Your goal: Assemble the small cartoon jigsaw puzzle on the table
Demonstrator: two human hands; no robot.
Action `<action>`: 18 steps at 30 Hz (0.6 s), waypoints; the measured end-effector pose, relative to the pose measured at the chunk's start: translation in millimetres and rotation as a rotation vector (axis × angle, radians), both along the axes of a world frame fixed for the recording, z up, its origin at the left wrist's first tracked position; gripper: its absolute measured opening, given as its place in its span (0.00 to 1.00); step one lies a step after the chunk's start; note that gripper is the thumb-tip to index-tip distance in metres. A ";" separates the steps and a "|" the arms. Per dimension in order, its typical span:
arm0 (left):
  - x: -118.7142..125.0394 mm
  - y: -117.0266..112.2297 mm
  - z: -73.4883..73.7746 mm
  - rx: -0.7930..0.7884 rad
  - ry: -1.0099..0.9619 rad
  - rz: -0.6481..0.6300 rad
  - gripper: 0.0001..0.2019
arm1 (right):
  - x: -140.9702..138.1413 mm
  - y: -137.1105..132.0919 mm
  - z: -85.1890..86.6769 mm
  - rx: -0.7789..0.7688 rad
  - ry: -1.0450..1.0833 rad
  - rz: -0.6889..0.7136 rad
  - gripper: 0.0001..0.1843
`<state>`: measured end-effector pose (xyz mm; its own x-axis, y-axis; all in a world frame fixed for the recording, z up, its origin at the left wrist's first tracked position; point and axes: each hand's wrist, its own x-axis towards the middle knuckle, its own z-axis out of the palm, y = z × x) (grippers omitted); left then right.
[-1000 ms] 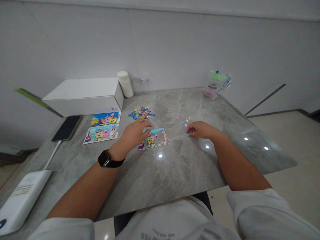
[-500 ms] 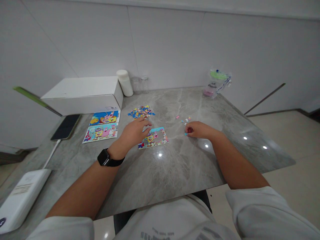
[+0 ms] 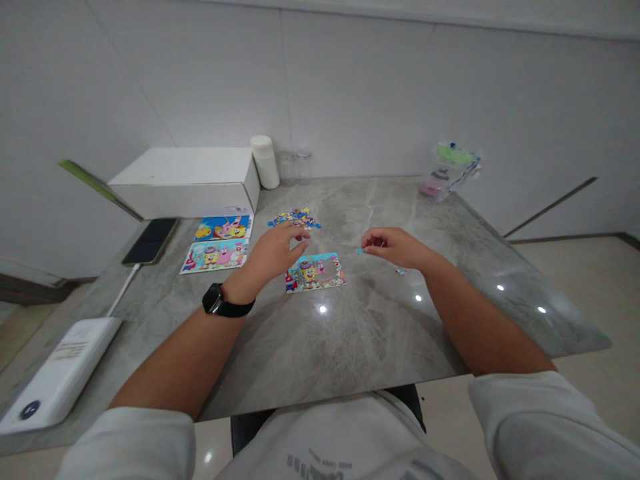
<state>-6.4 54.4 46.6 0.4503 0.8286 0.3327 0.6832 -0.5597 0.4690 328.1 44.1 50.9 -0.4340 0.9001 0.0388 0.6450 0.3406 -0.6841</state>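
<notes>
A partly assembled cartoon jigsaw puzzle [image 3: 303, 279] lies flat on the table, with a grey gap in its right half. My left hand [image 3: 280, 250] hovers at its upper left corner, thumb and fingers apart, holding nothing. To the right of the puzzle, my right hand [image 3: 393, 245] pinches a small light-blue puzzle piece [image 3: 359, 252] between thumb and fingertips. Behind the left hand is a heap of loose puzzle pieces [image 3: 300, 217]. A few small pieces [image 3: 401, 271] lie just below the right wrist.
Two cartoon picture cards [image 3: 215, 257] lie at left, in front of a white box [image 3: 185, 197]. Nearby are a phone [image 3: 150, 241], a cabled white power bank [image 3: 63, 373], a white bottle [image 3: 265, 162] and clear glasses [image 3: 303, 167]. A plastic bag [image 3: 453, 170] stands at back right.
My right hand has moved left toward the puzzle with the light-blue piece, uncovering small pieces near its wrist. My left hand stays beside the puzzle. The whole view has shifted slightly.
</notes>
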 end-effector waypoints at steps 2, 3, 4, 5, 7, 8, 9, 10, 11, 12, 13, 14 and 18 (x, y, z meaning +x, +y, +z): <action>1.0 -0.2 2.3 -0.028 -0.092 0.014 0.10 | -15.5 7.2 15.6 0.011 0.060 0.030 0.12; 1.7 -0.4 3.6 -0.049 -0.141 0.019 0.10 | -23.7 11.2 23.3 0.016 0.092 0.041 0.12; 2.3 -0.4 4.9 -0.075 -0.189 0.025 0.10 | -32.0 15.2 30.5 0.022 0.127 0.048 0.13; 2.9 -0.4 6.2 -0.103 -0.237 0.032 0.11 | -40.2 19.2 36.8 0.030 0.162 0.055 0.13; 3.5 0.1 8.2 -0.158 -0.332 0.042 0.13 | -55.9 26.1 45.5 0.043 0.231 0.062 0.14; 3.4 0.6 8.9 -0.179 -0.379 0.043 0.14 | -63.1 28.8 47.3 0.045 0.267 0.065 0.14; 3.2 1.1 9.3 -0.195 -0.421 0.039 0.16 | -69.9 30.9 47.3 0.043 0.305 0.069 0.14; 3.0 1.5 9.5 -0.207 -0.457 0.031 0.16 | -76.0 32.3 45.5 0.036 0.342 0.075 0.15; 2.8 1.8 9.7 -0.220 -0.484 0.021 0.17 | -81.4 33.0 42.1 0.025 0.377 0.080 0.15; 2.7 1.9 9.8 -0.236 -0.500 0.012 0.17 | -85.9 33.1 37.4 0.011 0.407 0.084 0.15; 2.7 1.9 9.8 -0.255 -0.509 0.009 0.18 | -89.7 32.7 31.9 -0.005 0.432 0.084 0.15; 2.9 1.7 9.8 -0.276 -0.510 0.008 0.18 | -92.6 32.0 26.1 -0.022 0.452 0.081 0.16; 4.4 1.8 7.7 -0.341 -0.480 0.010 0.18 | -97.0 28.1 7.5 -0.073 0.502 0.044 0.17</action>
